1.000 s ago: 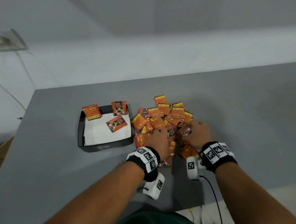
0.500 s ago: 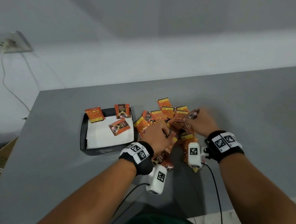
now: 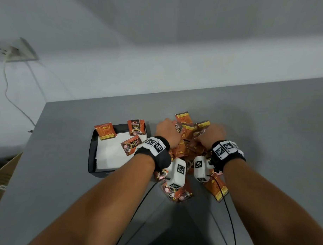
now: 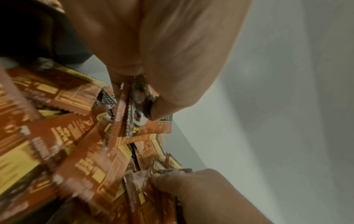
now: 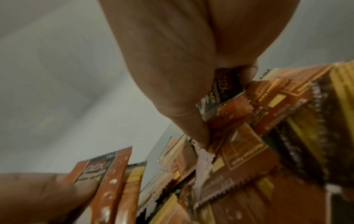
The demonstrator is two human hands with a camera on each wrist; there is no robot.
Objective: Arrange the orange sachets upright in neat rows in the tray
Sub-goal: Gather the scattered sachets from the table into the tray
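Two hands work the heap of glossy orange foil sachets (image 3: 185, 141): left hand (image 3: 166, 132) and right hand (image 3: 210, 136) each pinch a few, probably gathering a batch. The black rectangular plastic tray (image 3: 92, 149), just beside the left wrist, holds only three.

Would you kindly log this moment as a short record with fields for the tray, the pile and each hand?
tray: black tray, white liner; two sachets lean on its far wall, one lies flat
pile: loose orange sachets on the grey table, right of the tray
left hand: left hand grips sachets from the pile
right hand: right hand pinches sachets
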